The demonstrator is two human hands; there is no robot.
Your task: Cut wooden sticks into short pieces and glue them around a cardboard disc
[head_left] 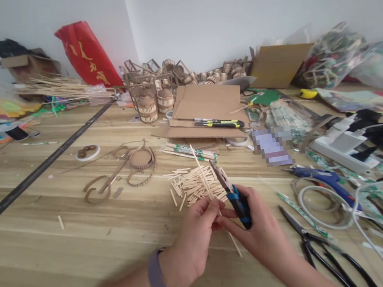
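Observation:
Pinched between the thumb and fingers of my left hand (201,227) is a thin wooden stick (199,169), slanting up and away, its lower end sticking out below my hands. My right hand (258,220) is closed around a pair of pliers (238,204) with black and blue handles. Their jaws point up and away, just right of the stick. The thumb and fingertips of my right hand also meet the stick beside my left fingers; how firmly they hold it is hidden. Beyond both hands lies a pile of short cut sticks (189,185).
Large black scissors (312,241), a white tape roll (325,207) and a blue glue gun (332,184) lie at right, near a white power strip (344,143). Cardboard sheets (207,102) carry a utility knife (223,124). Small woven buckets (147,107) stand behind. A black rod (42,167) crosses the left side.

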